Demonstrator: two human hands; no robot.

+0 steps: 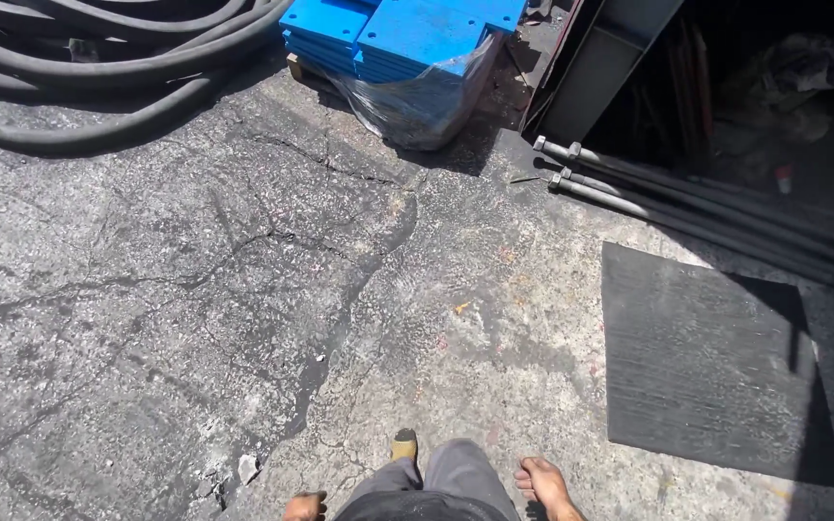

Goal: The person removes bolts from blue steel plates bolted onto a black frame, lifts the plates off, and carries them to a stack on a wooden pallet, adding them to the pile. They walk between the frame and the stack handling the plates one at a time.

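Your right hand (544,485) hangs at the bottom edge of the frame, right of centre, fingers loosely curled and empty, touching nothing. Your left hand (304,506) shows only as a sliver at the bottom edge, left of centre; you cannot tell whether it is spread or closed. Between them are your grey trousers (446,478) and the tan toe of one shoe (404,446) planted on the ground. Nearest your right hand, in the lower right of the frame, lies a flat, dark rubber mat (697,362), square-edged with fine ribbing. The pavement (176,289) under you is rough, sunlit asphalt, cracked in branching lines with a dark tarry seam running up the middle. In the upper left, thick black rubber hoses (98,58) lie in loose coils. At top centre sits a stack of smooth blue plastic slabs (398,34), partly wrapped in clear film. At the upper right, long grey metal rods (687,198) slant into shadow.
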